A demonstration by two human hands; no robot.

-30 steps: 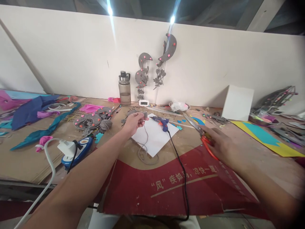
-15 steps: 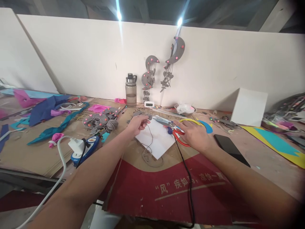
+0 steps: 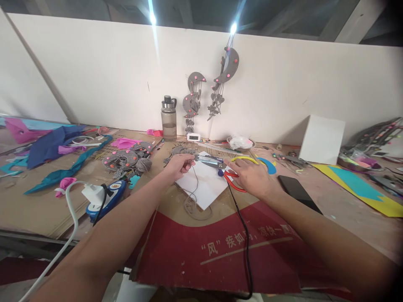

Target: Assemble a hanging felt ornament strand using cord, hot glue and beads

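Grey string hangs below our left hand, over the white card at the middle of the desk, and loops onto the near cardboard. That hand's thumb and fingers are pinched together on a small grey scrap. To the right, our right hand curls round the handles of the scissors, blades pointing left toward the scrap; we cannot tell whether they touch it. Our phone lies farther right, and the bottle stands at the far side.
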